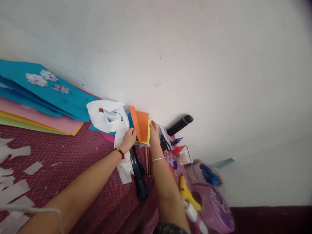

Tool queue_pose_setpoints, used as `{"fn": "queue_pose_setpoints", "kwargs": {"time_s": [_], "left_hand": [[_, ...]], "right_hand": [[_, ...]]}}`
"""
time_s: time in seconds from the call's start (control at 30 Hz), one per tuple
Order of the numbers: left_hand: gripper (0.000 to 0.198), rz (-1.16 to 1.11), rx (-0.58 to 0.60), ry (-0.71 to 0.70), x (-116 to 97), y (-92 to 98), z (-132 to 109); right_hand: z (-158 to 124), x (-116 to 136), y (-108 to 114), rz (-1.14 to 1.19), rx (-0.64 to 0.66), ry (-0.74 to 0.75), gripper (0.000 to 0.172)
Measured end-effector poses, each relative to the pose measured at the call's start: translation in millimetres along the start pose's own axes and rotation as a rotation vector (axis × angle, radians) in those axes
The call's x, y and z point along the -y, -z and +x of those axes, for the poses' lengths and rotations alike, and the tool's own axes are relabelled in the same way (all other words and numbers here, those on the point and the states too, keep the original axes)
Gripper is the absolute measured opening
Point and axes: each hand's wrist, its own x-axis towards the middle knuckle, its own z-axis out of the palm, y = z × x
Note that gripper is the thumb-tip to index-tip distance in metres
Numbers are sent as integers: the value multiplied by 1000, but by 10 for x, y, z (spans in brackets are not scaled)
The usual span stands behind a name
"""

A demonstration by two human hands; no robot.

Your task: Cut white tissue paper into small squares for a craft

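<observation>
My left hand [129,138] and my right hand [154,134] both reach to a small stack of coloured paper by the wall. An orange sheet [141,125] stands folded up between them, with a yellow sheet [148,133] under it. My left hand's fingers are closed on the orange sheet's left edge. My right hand's fingers curl over its right edge. White crumpled paper [107,118] lies just left of my left hand. Black scissors [164,144] lie right of my right hand.
Large blue, pink and yellow sheets [41,100] are stacked at left on the red checked cloth [85,158]. White paper scraps [8,179] litter the left. Markers [138,172], a black cylinder [180,124], glue bottles, a yellow glue gun [187,193] and a purple tub [214,207] crowd the right. A white wall stands behind.
</observation>
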Motion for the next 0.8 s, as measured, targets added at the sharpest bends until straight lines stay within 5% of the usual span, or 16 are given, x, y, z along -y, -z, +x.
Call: {"fn": "queue_pose_setpoints", "kwargs": {"time_s": [0.1,0.23,0.47,0.8], "left_hand": [[20,-3,6,3,1,0,2],[22,-19,8,-7,-14,13,-6],[24,-155,33,13,-20,-28,-41],[35,-118,-59,-36,40,-16,-5]], "right_hand": [[-68,30,-37,-45,-17,19,38],[-191,14,-190,-57,141,-26,26],[-229,35,-103,-7,282,-82,37],[-185,-29,-36,50,260,-115,40]]}}
